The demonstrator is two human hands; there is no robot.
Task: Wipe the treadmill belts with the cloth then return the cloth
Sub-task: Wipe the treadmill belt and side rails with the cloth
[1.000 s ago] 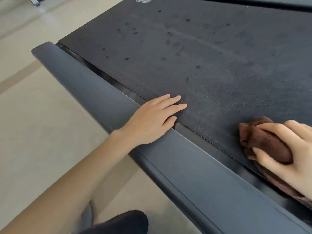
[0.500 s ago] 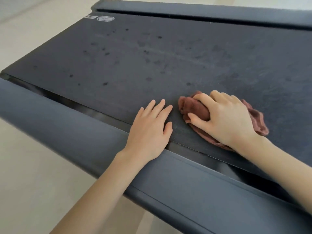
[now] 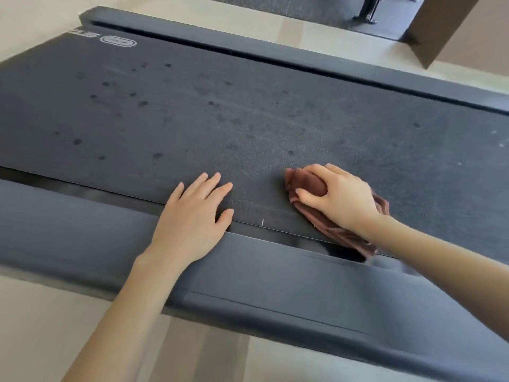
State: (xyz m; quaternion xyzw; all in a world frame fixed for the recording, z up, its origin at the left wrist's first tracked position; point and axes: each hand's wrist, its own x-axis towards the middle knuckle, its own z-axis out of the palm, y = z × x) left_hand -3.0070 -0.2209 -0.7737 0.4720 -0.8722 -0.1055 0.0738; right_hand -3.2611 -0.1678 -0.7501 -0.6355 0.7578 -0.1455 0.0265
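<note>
The brown cloth (image 3: 307, 184) is lying bunched on the treadmill belt (image 3: 248, 119), close to the belt's near edge and right of centre in the view; its trailing end is hanging past that edge, over the dark gap beside the near side rail (image 3: 248, 274). The right hand (image 3: 341, 201) is gripping the cloth from above, fingers curled over the bunched top and thumb pressing into its left side, holding it down against the belt. The left hand (image 3: 192, 216) is resting flat just to the left of the cloth, apart from it, with the heel of the palm sitting on the near side rail and the straight, slightly spread fingers lying on the belt; it is holding nothing. Dark spots (image 3: 143, 103) are showing across the left and middle of the belt surface. A white logo (image 3: 118, 41) is showing at the belt's far left corner. The far side rail (image 3: 275, 55) is running along the belt's opposite edge, with pale floor (image 3: 35, 326) showing beyond both rails.
</note>
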